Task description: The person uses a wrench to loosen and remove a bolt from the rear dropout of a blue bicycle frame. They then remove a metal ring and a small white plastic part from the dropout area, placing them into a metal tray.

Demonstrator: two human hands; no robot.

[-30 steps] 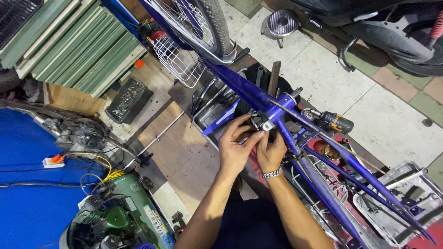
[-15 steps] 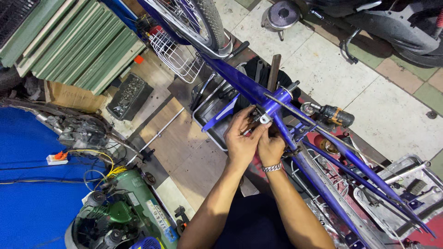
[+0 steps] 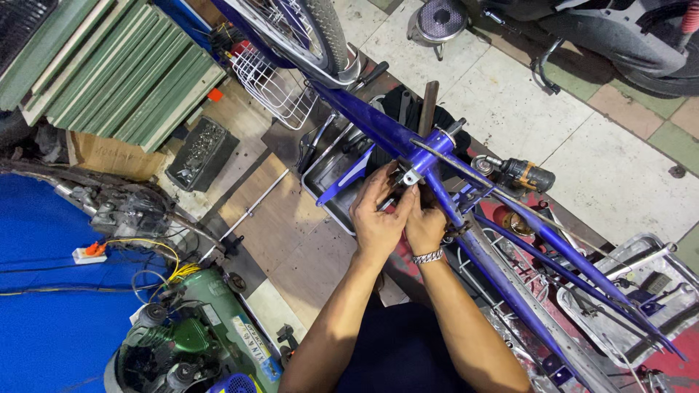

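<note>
Both hands pinch at a small silver clamp (image 3: 409, 177) on the blue bicycle frame (image 3: 502, 269), centre of frame. Left hand (image 3: 376, 218) has fingers curled shut around the clamp from the left side; right hand (image 3: 426, 222), w/ a metal wristband (image 3: 427, 257), presses in from below-right, fingers closed on the same fitting. Exactly what small part sits between the fingertips can't be told.

Count: 1 bike frame, running from centre to lower right; 1 bicycle wheel (image 3: 309, 33) at top centre; 1 white wire basket (image 3: 273, 84) just below-left of it; 1 cordless drill (image 3: 520, 175) right of the clamp, beyond the frame tubes; 2 metal trays, one (image 3: 331, 185) left of the hands, one (image 3: 641, 298) at lower right; 1 green compressor (image 3: 189, 342) at lower left; 1 black socket case (image 3: 200, 153) at upper left; 1 round stool (image 3: 437, 18) at top.

Vs. half a sec. earlier: hands are on the same joint, grip much the same; the clamp and hands sit slightly lower in view, and the left thumb has shifted up toward the clamp. Vs. 1 sec. earlier, both hands have moved closer together on the fitting.
</note>
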